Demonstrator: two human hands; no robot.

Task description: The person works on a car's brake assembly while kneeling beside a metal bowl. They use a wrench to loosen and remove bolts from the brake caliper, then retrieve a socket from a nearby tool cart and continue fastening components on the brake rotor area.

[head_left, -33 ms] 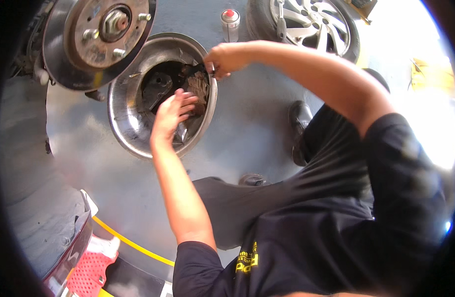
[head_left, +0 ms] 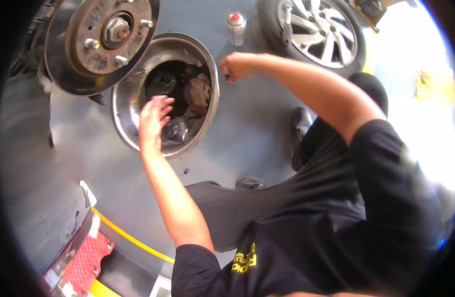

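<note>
Holding left hand (head_left: 152, 121) loosely open, empty, over metal basin (head_left: 127, 114) at ten o'clock in view; curling right hand (head_left: 238, 65) just outside two-o'clock rim, impossible to tell around what. Beyond basin: aerosol can (head_left: 236, 32) at one-thirty, alloy wheel (head_left: 332, 29) past two.

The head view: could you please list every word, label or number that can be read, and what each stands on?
Black shirt: yellow lettering on the front; its wording is not copied here.
Red-capped can: any lettering is too small to read.
Brake disc: any marks are too blurred to read.
Metal basin: none visible.
</note>
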